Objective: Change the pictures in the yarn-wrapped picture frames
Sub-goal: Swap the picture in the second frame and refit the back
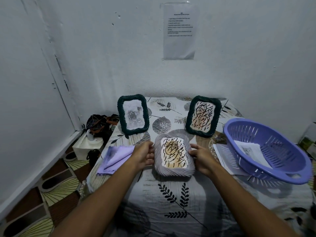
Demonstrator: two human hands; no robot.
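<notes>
grey frame | between left hand, right hand | fingers grip sides

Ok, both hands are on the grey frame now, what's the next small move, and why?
Probably turn the grey frame over, face down on the tablecloth, to reach its back. The left hand and right hand grip its two sides, and its scribble picture faces up, so the back is out of view. Spare prints wait in the purple basket.
</notes>
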